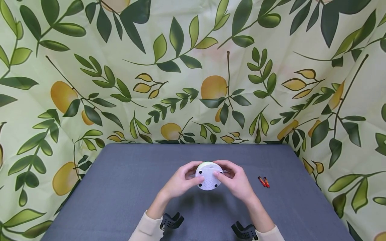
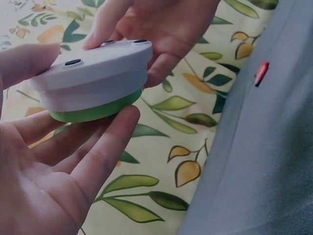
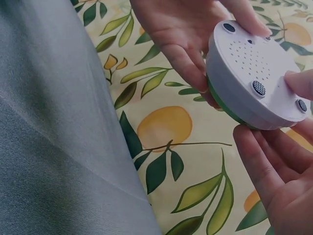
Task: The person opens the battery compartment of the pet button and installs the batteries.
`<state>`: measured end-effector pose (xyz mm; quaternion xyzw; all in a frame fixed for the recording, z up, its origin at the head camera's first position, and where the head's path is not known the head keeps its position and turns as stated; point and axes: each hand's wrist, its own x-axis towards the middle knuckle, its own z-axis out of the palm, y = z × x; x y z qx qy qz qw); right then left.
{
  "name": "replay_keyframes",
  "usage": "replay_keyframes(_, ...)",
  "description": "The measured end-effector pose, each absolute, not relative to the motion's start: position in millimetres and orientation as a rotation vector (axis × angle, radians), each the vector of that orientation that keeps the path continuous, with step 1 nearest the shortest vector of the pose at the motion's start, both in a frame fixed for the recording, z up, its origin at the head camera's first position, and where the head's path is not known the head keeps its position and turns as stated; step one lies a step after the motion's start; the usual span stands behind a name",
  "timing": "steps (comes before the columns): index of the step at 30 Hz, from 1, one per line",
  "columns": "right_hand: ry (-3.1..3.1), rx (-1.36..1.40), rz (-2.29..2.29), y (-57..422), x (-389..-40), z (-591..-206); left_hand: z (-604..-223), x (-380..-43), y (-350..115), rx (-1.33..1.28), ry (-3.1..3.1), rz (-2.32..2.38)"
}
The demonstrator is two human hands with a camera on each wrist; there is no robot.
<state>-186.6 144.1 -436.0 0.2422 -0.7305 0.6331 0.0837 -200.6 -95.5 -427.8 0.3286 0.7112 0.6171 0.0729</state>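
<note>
A round white device (image 1: 208,177) with a green band is held up over the table between both hands. Its flat underside, with several black rubber feet and a patch of small holes, is turned toward the head camera. My left hand (image 1: 182,180) grips the left side, thumb on the underside and fingers around the green face. On the opposite side my right hand (image 1: 236,179) grips it too, its thumb pressing on the underside near the edge. The right wrist view shows the device (image 3: 239,73) tilted, with the perforated base visible. Its green face is mostly hidden.
Two red batteries, a left one (image 1: 261,181) and a right one (image 1: 266,182), lie side by side on the grey table (image 1: 126,187), right of the hands. Leaf-and-fruit patterned cloth (image 1: 181,110) hangs behind and around the table. Black mounts (image 1: 172,220) sit at both wrists.
</note>
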Motion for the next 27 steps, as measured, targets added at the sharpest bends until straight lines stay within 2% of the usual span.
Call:
replay_keyframes(17,-2.224,0.674,1.973,143.8,-188.0,-436.0,-426.5,-198.6,-94.1,0.977,2.199,1.926)
replay_keyframes(27,-2.221,0.607,2.140,146.8,-190.8,-437.2,-425.0,-193.3,-88.6,1.126,2.434,1.758)
